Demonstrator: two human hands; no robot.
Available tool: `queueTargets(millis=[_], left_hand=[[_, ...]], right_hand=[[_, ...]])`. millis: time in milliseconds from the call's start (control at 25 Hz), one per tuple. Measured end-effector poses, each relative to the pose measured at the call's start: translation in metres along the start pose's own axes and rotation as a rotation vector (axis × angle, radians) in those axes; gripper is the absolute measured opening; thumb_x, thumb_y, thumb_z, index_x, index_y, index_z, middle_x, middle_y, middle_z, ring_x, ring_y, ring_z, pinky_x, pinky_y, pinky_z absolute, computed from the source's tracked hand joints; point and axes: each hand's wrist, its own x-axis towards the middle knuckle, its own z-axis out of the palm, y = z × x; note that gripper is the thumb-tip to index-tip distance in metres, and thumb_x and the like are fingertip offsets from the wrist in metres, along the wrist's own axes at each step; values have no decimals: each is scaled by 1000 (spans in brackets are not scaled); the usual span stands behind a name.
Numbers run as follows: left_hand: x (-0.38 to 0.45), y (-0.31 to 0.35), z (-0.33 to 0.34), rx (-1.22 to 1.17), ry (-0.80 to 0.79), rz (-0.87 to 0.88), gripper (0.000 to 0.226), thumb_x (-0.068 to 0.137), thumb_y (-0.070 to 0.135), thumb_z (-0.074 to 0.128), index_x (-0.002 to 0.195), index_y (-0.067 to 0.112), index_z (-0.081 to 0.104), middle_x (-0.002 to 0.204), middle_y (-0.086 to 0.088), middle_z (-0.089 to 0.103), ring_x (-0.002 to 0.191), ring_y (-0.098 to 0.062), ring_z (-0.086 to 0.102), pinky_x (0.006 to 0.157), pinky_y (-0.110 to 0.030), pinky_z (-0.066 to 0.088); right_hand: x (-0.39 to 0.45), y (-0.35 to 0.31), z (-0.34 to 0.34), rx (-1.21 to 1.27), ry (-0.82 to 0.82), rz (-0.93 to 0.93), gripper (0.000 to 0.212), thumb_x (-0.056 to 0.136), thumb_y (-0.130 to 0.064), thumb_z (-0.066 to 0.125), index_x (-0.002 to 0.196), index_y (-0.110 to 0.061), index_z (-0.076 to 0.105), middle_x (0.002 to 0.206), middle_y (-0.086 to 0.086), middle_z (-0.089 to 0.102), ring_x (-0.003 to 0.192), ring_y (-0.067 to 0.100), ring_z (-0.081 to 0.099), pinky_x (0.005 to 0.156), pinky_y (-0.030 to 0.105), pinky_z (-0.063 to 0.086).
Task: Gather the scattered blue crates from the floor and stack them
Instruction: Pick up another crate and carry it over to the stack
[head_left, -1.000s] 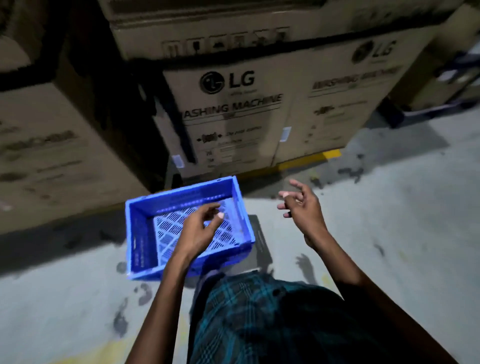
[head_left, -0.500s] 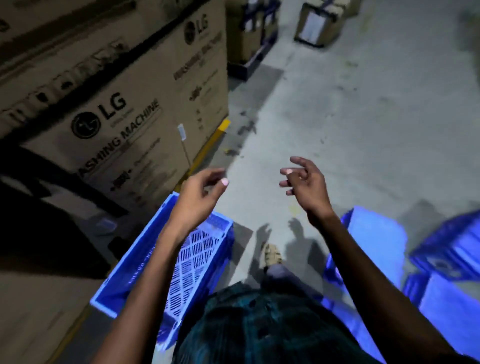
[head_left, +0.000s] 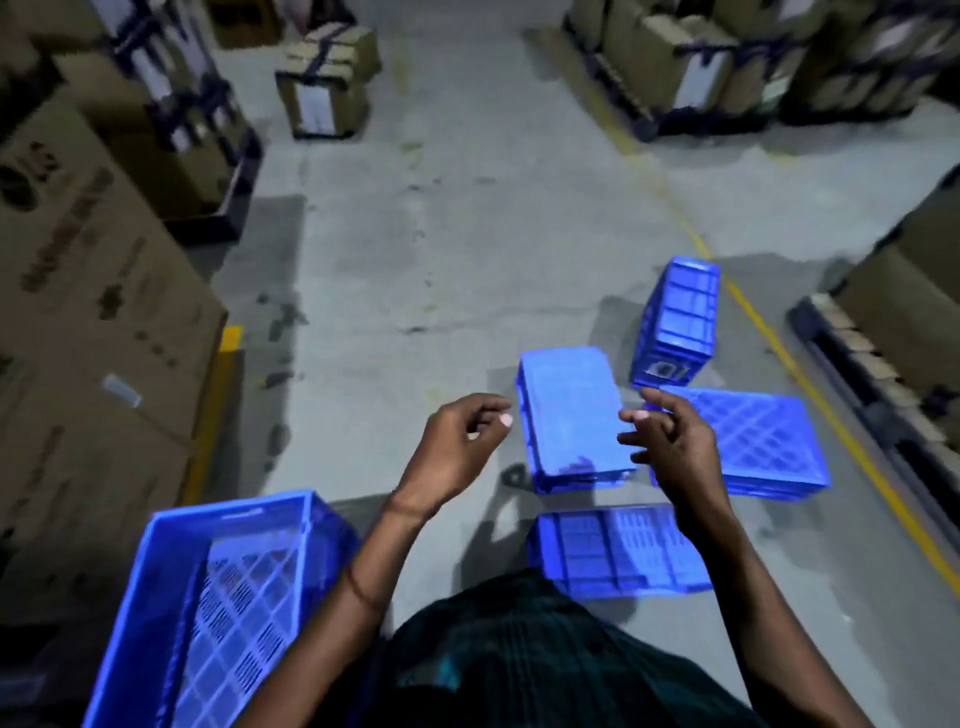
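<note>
Four more lattice-walled blue crates (head_left: 571, 415) now appear beneath both empty hands

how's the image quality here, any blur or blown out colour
Head view: dim warehouse light; the blue crates glow oversaturated, their surface detail washed out; cardboard boxes at the left edge smear with motion blur; wide-angle bending at the edges; both hands cast soft floor shadows.

No text legible: print on the cardboard box (head_left: 78, 270) at left is blurred; the crate label (head_left: 662, 370) is unreadable.
</note>
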Motion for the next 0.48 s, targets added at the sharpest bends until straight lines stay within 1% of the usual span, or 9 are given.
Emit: queueTargets(millis=[40,120,200,240,280,360,400,440,480], left_hand=[[4,10,23,15,-34,7,15,92,16,68,107,16,73,87,16,70,75,11,61,73,-8,44],[14,32,68,14,-70,39,15,91,10,68,106,12,72,87,8,70,70,13,60,71,-6,44],[22,48,104,1,-96,80,16,91,8,68,106,13,71,91,-1,71,71,13,60,73,-9,46],[26,54,125,-18,-122,85,16,90,10,69,105,16,70,94,-3,72,74,11,63,76,-14,48],[28,57,143,-47,-141,83,16,89,15,70,104,19,69,96,-5,73,81,3,67,80,-21,50],[27,59,176,-107,-166,75,20,85,25,68,105,22,70,101,-6,75,95,-18,71,88,-34,52],[31,59,190,-111,-202,69,21,86,25,68,106,20,71,103,-6,75,99,-23,71,90,-36,52],[35,59,201,-91,-236,52,21,88,22,69,108,18,72,104,-4,75,101,-22,70,91,-35,52],[39,56,209,-70,-265,34,20,91,20,69,110,16,72,104,-2,75,101,-18,70,89,-29,52]], right_hand=[[0,3,-31,-4,38,-1,25,97,-11,55,113,-30,59,95,2,75,75,18,69,63,31,50],[4,12,-89,-51,98,-6,24,98,-10,54,115,-26,59,96,5,74,75,20,68,65,32,49],[10,19,-125,-97,121,-8,25,97,-8,52,117,-21,58,96,7,73,75,22,68,65,31,49],[12,25,-141,-122,135,7,26,97,-6,52,117,-20,58,93,7,73,74,24,68,65,30,49],[12,31,-155,-139,149,20,27,96,-4,51,117,-18,58,91,7,72,73,25,68,65,29,48],[12,43,-178,-159,193,36,26,92,-6,54,115,-18,59,90,9,73,71,24,69,62,26,48],[15,49,-188,-175,206,42,26,91,-9,56,115,-19,60,90,10,74,71,23,70,62,26,48],[20,53,-194,-189,227,74,26,90,-12,57,114,-21,61,91,9,74,73,22,71,64,26,48],[22,55,-198,-201,246,99,26,90,-12,58,114,-22,61,91,8,75,76,20,72,67,27,49]])
